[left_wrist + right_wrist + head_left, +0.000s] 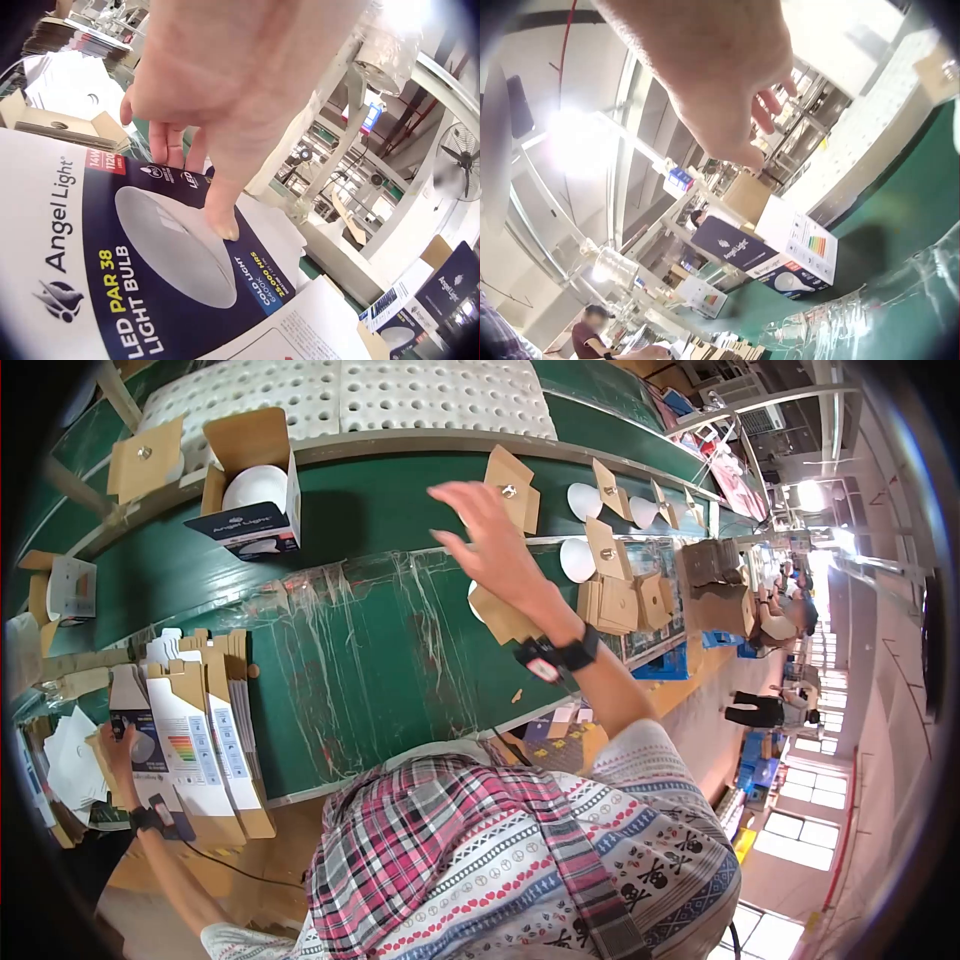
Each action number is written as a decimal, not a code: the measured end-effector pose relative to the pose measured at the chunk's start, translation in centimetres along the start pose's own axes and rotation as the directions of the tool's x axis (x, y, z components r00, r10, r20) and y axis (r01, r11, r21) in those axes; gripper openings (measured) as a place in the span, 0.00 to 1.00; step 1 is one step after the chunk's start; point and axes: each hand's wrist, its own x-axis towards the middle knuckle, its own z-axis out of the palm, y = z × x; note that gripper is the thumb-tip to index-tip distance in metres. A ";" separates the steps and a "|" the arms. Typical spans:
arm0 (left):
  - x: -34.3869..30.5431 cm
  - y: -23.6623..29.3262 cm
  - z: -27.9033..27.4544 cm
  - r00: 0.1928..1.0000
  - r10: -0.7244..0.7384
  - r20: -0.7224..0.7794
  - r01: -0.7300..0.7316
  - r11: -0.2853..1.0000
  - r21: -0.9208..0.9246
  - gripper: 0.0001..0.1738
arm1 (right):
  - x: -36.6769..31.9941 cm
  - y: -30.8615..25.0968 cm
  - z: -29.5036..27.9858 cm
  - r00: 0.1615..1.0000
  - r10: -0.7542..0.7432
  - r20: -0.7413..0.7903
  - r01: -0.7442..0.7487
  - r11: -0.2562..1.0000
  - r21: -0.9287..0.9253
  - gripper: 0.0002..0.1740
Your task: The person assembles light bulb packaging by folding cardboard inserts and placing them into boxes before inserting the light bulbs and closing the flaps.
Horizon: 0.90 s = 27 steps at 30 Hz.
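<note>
My left hand (pixel 118 750) is at the left end of the bench, among a stack of flat printed cartons. It pinches the edge of one folded light-bulb carton (pixel 82 240), thumb on the dark printed face and fingers at the far edge. My right hand (pixel 495 545) is raised over the green bench, fingers spread and holding nothing. Close beyond its fingers stands a cardboard insert (pixel 517 500) with a metal bulb base through it. Left of that hand, an open carton (pixel 285 520) on the bench holds a white bulb (pixel 256 488).
White foam trays (pixel 430 400) with holes lie along the far side. More bulbs (pixel 584 502) with cardboard inserts stand to the right, beside stacked cardboard pieces (pixel 607 603). Another open carton (pixel 75 588) sits at the far left. People (pixel 785 615) work farther down the line.
</note>
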 end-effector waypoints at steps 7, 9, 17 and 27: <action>-5.0 6.9 -1.6 0.979 -0.128 -0.156 0.131 0.991 0.009 0.15 | -5.8 -3.0 0.5 0.982 0.184 0.043 -0.189 0.956 0.222 0.13; -5.9 10.5 -2.5 0.971 -0.229 -0.066 0.210 0.953 -0.217 0.15 | -6.1 -5.0 1.6 0.992 0.048 0.116 -0.075 0.968 0.241 0.12; -12.7 31.7 -4.7 0.996 0.039 0.078 -0.012 0.949 -0.315 0.14 | -1.5 -15.8 10.3 0.913 -0.290 0.286 0.014 0.725 0.688 0.21; -16.6 38.9 7.7 0.945 0.328 0.008 -0.328 0.944 -0.034 0.18 | -2.7 -11.6 16.6 0.920 -0.151 0.362 -0.127 0.758 0.639 0.14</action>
